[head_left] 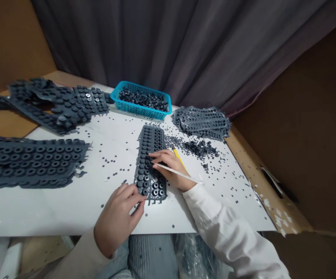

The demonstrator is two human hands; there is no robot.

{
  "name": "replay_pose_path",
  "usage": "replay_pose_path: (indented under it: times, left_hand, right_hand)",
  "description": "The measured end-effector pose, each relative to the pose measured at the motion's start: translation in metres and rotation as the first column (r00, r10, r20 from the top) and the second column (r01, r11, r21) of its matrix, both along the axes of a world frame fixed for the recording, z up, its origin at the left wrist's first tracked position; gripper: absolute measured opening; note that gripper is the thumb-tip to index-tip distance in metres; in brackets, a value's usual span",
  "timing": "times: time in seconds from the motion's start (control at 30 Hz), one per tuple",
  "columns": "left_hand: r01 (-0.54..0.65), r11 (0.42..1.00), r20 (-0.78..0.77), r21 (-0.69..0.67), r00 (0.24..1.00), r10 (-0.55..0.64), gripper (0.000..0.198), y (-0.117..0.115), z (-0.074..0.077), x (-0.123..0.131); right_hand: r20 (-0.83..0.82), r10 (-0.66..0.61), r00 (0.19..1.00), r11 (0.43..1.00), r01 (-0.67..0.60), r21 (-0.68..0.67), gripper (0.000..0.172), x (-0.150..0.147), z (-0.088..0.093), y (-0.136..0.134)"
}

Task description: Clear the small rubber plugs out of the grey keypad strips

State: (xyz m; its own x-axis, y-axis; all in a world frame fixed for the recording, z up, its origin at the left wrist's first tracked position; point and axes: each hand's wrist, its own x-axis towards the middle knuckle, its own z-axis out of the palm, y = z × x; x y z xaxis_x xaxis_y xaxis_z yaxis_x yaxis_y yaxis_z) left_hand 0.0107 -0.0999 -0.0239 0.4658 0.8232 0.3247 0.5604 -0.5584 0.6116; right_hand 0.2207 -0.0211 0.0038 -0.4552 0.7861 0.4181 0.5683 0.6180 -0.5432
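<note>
A dark grey moulded rubber strip point(149, 162), studded with rows of small round rings, lies lengthwise on the white tabletop. My left hand point(118, 217) grips its lower left edge with curled fingers. My right hand point(168, 168) rests over the strip's middle and holds a thin white stick point(179, 174), whose tip reaches the rubber under my fingers. A yellow strip point(180, 159), perhaps a pencil, shows just beyond my right hand. Part of the rubber strip is hidden under that hand.
A blue perforated plastic basket point(141, 100) holds small dark rubber pieces. Stacked rubber sheets point(201, 123) lie at the back right, and large sheets point(31, 162) lie at the left. Small dark discs and a loose heap point(200, 148) are scattered over the white tabletop point(77, 197).
</note>
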Motion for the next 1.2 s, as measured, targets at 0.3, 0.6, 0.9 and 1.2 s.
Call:
replay_pose_path:
  times: [0.3, 0.6, 0.9, 1.2]
  left_hand:
    - [-0.011, 1.0, 0.014, 0.013, 1.0, 0.01, 0.02, 0.0, 0.001, 0.001]
    - [-0.015, 1.0, 0.013, -0.004, 1.0, 0.015, 0.02, -0.001, 0.0, 0.001]
    - [0.007, 1.0, 0.009, -0.008, 1.0, -0.007, 0.021, 0.001, 0.0, 0.001]
    - [0.006, 1.0, 0.038, 0.0, 0.999, -0.006, 0.02, -0.002, 0.001, 0.001]
  right_hand:
    - [-0.001, 0.018, 1.0, 0.997, -0.018, -0.08, 0.004, -0.002, -0.001, -0.007]
    - [0.072, 0.01, 0.997, 1.0, -0.008, -0.028, 0.008, 0.0, -0.005, -0.005]
    - [0.297, -0.13, 0.946, 0.951, 0.034, 0.306, 0.014, 0.008, -0.012, 0.019]
    - [-0.087, 0.026, 0.996, 0.997, -0.032, -0.066, 0.009, 0.003, 0.0, 0.002]
